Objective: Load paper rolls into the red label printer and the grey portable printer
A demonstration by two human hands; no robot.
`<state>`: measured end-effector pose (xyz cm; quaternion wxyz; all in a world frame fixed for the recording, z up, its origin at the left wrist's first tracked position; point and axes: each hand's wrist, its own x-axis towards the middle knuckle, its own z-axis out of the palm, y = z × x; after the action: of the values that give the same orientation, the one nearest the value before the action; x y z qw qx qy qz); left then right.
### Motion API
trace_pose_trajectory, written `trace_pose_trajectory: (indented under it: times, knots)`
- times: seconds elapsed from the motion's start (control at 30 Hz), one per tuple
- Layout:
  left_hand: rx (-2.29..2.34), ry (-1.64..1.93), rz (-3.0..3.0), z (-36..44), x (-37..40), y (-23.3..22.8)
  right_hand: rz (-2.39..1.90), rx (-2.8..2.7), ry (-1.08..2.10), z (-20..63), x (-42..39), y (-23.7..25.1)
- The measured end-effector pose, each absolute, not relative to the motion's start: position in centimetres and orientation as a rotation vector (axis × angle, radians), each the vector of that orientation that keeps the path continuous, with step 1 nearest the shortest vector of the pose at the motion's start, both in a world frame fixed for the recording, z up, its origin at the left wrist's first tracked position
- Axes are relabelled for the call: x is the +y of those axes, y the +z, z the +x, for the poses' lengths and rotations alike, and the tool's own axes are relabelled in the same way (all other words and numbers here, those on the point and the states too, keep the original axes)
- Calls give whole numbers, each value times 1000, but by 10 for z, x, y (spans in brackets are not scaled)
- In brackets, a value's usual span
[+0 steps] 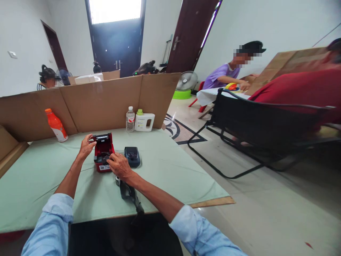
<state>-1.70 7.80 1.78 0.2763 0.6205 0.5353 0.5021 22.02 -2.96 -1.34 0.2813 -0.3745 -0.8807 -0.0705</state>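
Red plastic label printer (pixel 103 152), small and box-shaped with its black lid lifted up, stands on the pale green cloth of the bench (pixel 170 167), about in the middle and a little to the near side. The left hand (pixel 86 146) rests on the far left corner of the lid with fingers bent around it, so it holds the lid. The right hand (pixel 120 166) lies against the near right side of the printer, fingers curled low; if they pinch something I cannot tell.

Just right of the printer, close but apart from it, lies a dark blue-grey handheld device (pixel 132 156). A black strap or pouch (pixel 129 195) runs from under the right wrist toward the near edge of the bench.

I judge the printer to be light and stiff, with smooth sides that can slip, and the hinged lid looks to be the weak part. It is better to hold it by the body on both sides, not by the lid.

Farther away stand an orange bottle (pixel 56 125) on the left, and a clear water bottle (pixel 130 119) with a white jug (pixel 144 121) before the brown cardboard screen (pixel 101 99).

The inside of the printer is too small to read, and the white label on its front also. The right fingertips are hidden.
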Motion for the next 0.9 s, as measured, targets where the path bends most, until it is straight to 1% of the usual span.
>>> trace_pose_trajectory:
  times: [0.17, 0.33, 0.6, 0.73, 0.9]
  knots:
    - [1368, 1324, 1729, -24, 72, 14, -1021, -2367, -167, 221, -31, -13]
    - [1369, 1263, 1860, -27, 46, 18, -1022, -2350, -170, 222, -34, -15]
    - [1413, 1039, 2188, -27, -7, 21, -1009, -2312, -136, 223, -35, -20]
    - [1424, 913, 2299, -28, -21, 19, -988, -2297, -91, 225, -36, -21]
    - [1434, 856, 2375, -32, -29, 11, -929, -2218, -3, 230, -33, -19]
